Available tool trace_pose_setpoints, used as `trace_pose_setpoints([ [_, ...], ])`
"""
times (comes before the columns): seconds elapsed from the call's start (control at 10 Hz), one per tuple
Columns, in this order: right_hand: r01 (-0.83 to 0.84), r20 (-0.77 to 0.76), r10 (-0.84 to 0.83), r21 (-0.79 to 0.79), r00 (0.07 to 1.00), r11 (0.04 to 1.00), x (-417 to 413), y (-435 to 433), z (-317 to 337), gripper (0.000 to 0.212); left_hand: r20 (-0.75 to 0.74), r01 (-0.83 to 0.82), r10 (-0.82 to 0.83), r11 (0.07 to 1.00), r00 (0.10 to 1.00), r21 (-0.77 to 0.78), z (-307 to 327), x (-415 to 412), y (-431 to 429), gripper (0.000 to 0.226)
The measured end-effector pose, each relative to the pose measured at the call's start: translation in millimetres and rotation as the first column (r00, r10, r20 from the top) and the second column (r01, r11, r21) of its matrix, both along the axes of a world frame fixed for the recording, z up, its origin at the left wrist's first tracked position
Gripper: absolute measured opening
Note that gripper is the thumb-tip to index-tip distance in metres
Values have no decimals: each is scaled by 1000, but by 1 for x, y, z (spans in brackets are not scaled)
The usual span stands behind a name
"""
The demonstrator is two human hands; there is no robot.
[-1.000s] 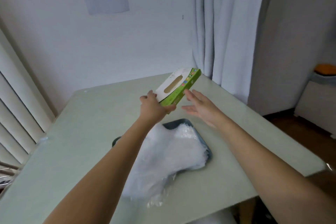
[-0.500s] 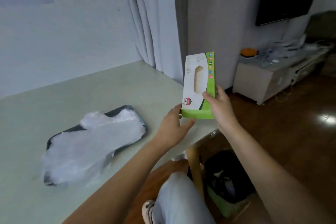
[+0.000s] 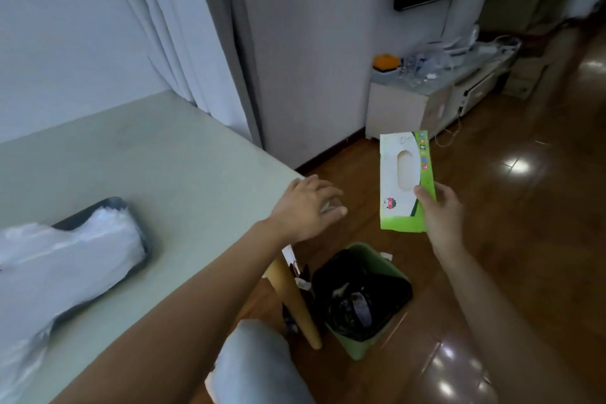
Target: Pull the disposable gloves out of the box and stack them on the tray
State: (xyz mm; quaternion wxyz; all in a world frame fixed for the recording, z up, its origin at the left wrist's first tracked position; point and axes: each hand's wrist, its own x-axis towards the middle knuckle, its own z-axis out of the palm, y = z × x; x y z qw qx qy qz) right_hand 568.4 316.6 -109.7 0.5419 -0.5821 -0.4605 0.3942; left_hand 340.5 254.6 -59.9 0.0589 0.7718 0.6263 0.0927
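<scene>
Cardboard glove box (image 3: 406, 182), white-faced with a green band down its right side and along the bottom, oval dispensing slot cut in the white part, small red-and-green logo near the lower edge. Held upright in the air, out past the edge of the table (image 3: 170, 167), by the right hand (image 3: 441, 216): thumb pressed on the front near the lower right corner, fingers hidden behind. Left of the grip, apart from the box, left hand (image 3: 308, 210) relaxed and holding nothing, palm down, fingers spread over the table's corner. Far left of the grip, clear plastic gloves (image 3: 72, 256) heaped on a dark tray (image 3: 110, 205), spilling past its near rim onto the tabletop. Below and slightly left of the grip, green waste bin (image 3: 360, 348) with a black liner, mouth open, just beside the wooden table leg (image 3: 295, 302). Right of and beyond the grip, glossy wooden floor (image 3: 524, 239) stretching away; farther back, a low white cabinet (image 3: 410, 108) against the wall.
</scene>
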Motion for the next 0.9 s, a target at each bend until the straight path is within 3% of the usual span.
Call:
trace_pose_setpoints([
  [0.1, -82, 378, 140, -166, 915, 983, 10, 23, -34, 40, -10, -41, 41, 998, 999, -39, -1, 7, 22, 35],
  [0.2, -212, 611, 391, -346, 688, 914, 4, 34, -55, 36, 17, -50, 50, 999, 999, -19, -5, 8, 28, 20],
  [0.3, -253, 688, 592, -538, 420, 804, -9, 42, -72, 34, 23, -53, 54, 999, 998, -9, -9, 9, 31, 23],
  [0.4, -219, 690, 673, -637, 266, 739, -27, 45, -95, 29, 28, -65, 64, 998, 998, 21, -11, 8, 30, 28],
  [0.5, -177, 710, 679, -655, 189, 734, -41, 41, -113, 17, 17, -79, 78, 997, 997, 22, -12, 9, 29, 27],
  [0.6, -122, 741, 651, -639, 168, 759, -50, 39, -131, 14, 32, -85, 85, 996, 996, 25, -13, 8, 29, 29],
  [0.8, -79, 680, 689, -695, 250, 715, -58, 43, -129, 37, 90, -76, 69, 994, 994, 73, -16, 5, 31, 27],
  [0.9, -140, 696, 659, -650, 284, 747, -58, 48, -117, 31, 130, -93, 89, 995, 988, 32, -12, 4, 32, 33],
])
